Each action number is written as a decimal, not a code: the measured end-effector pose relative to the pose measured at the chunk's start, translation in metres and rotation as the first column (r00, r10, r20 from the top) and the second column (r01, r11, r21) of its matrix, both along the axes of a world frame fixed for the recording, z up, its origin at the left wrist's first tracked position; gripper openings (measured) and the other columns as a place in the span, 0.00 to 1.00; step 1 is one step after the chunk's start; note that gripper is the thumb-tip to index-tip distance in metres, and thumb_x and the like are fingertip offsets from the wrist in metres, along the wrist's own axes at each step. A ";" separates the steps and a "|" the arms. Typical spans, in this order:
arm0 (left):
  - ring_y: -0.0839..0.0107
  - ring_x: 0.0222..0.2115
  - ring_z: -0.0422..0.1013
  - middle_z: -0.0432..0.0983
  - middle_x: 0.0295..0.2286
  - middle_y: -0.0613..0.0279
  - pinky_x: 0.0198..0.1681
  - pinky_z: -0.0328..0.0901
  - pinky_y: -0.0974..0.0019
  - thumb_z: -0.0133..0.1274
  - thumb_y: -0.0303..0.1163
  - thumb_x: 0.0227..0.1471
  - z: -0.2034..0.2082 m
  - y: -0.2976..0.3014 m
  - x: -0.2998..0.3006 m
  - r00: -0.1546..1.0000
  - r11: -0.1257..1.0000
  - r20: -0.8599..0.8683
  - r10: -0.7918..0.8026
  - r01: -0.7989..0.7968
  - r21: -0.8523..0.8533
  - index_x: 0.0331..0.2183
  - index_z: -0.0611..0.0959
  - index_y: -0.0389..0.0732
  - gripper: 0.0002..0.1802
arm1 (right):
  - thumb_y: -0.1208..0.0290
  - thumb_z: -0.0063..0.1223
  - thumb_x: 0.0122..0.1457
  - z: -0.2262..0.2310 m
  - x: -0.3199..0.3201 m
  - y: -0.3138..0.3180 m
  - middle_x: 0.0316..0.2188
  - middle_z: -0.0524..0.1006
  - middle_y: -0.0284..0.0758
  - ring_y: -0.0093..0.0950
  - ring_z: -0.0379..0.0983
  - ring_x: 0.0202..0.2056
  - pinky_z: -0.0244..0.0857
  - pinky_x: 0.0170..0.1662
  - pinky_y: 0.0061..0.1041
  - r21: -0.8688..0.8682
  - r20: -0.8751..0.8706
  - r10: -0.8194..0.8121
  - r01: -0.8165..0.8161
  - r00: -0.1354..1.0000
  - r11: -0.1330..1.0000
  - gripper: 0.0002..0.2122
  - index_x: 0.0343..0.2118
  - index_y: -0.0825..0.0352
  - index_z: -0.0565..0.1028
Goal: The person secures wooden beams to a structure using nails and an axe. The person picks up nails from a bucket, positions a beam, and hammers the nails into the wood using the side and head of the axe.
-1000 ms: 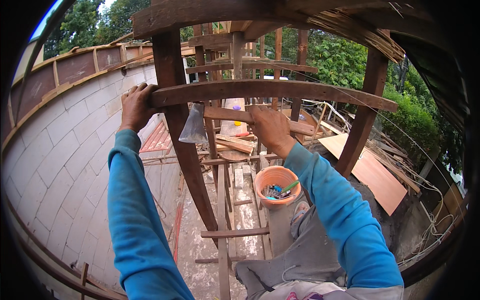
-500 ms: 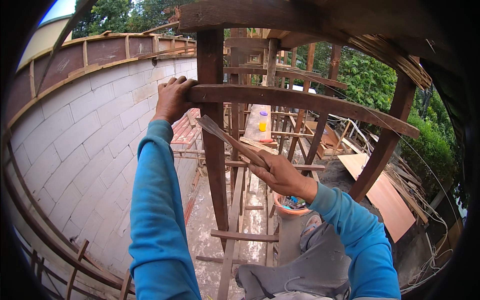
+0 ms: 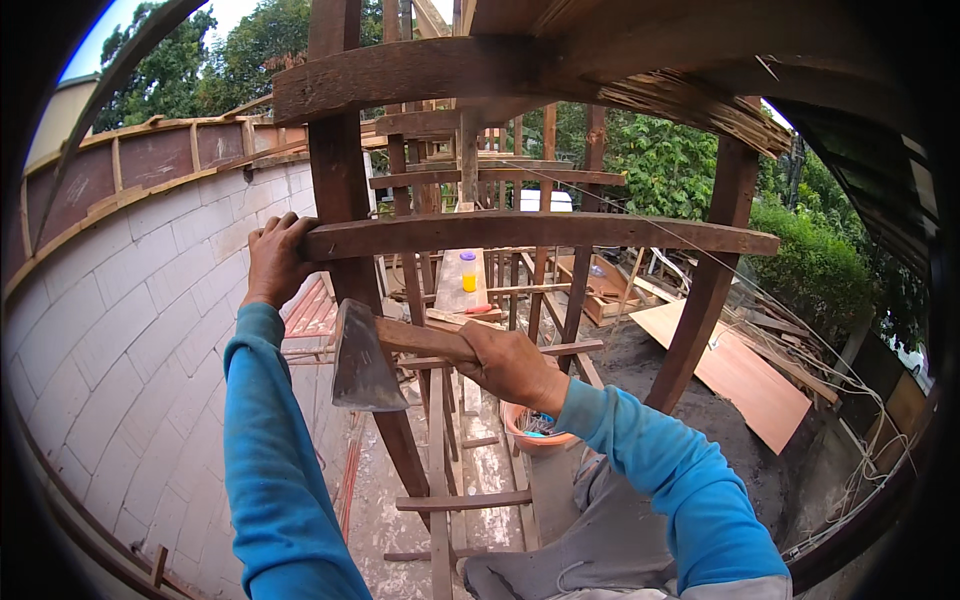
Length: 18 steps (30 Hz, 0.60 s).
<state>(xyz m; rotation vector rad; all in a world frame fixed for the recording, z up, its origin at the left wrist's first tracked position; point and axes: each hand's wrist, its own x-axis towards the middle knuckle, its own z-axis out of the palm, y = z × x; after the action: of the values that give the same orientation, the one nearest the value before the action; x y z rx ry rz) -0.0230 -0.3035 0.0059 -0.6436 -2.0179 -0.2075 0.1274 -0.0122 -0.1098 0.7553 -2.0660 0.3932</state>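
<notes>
My left hand (image 3: 279, 260) is closed around the left end of a dark horizontal wooden beam (image 3: 540, 232), beside an upright post (image 3: 340, 165). My right hand (image 3: 512, 362) grips the wooden handle of a hatchet (image 3: 365, 360). The hatchet's broad, dark metal head is in front of the post, below the beam and below my left hand. Across its far side, the beam meets another slanting post (image 3: 698, 320). Whether the hatchet head touches the post, I cannot tell.
A plank (image 3: 460, 275) ahead bears a container of yellow liquid with a purple lid (image 3: 468, 270). An orange tub (image 3: 540, 440) of small items is below my right arm. A block wall (image 3: 150, 270) runs along the left. A plywood sheet (image 3: 725, 370) leans at right; a thicker timber (image 3: 420, 72) crosses above.
The hatchet has turned from edge-on to showing its broad side, its head now lower. My left hand still holds the beam end. The whole view has shifted, moving the scene leftward.
</notes>
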 end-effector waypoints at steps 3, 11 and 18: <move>0.62 0.44 0.68 0.75 0.37 0.67 0.46 0.57 0.55 0.71 0.43 0.29 -0.001 0.000 0.001 1.000 1.000 -0.012 0.001 0.000 0.009 0.43 0.81 0.52 0.32 | 0.65 0.59 0.54 -0.011 0.007 0.004 0.22 0.75 0.44 0.44 0.75 0.25 0.69 0.26 0.40 0.082 -0.006 -0.005 0.006 1.000 0.997 0.13 0.36 0.66 0.68; 0.63 0.44 0.68 0.75 0.37 0.68 0.45 0.58 0.55 0.70 0.42 0.30 -0.001 0.002 -0.002 1.000 1.000 -0.026 0.001 -0.001 0.006 0.43 0.81 0.52 0.32 | 0.68 0.61 0.51 -0.010 0.003 0.001 0.26 0.76 0.44 0.46 0.75 0.27 0.69 0.28 0.40 0.032 0.049 -0.011 0.010 0.999 0.999 0.17 0.41 0.68 0.69; 0.64 0.45 0.68 0.74 0.39 0.69 0.47 0.57 0.54 0.70 0.42 0.31 -0.003 -0.003 -0.001 1.000 0.999 0.005 0.029 -0.029 0.018 0.44 0.81 0.55 0.31 | 0.66 0.61 0.53 -0.004 0.006 -0.009 0.26 0.76 0.44 0.46 0.75 0.29 0.69 0.30 0.42 0.036 0.154 -0.092 0.087 0.984 0.996 0.14 0.35 0.65 0.67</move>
<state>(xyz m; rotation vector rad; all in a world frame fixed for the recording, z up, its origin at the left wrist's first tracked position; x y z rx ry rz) -0.0245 -0.3068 0.0028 -0.6032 -2.0268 -0.2100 0.1338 -0.0207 -0.1140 0.6639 -2.2472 0.3827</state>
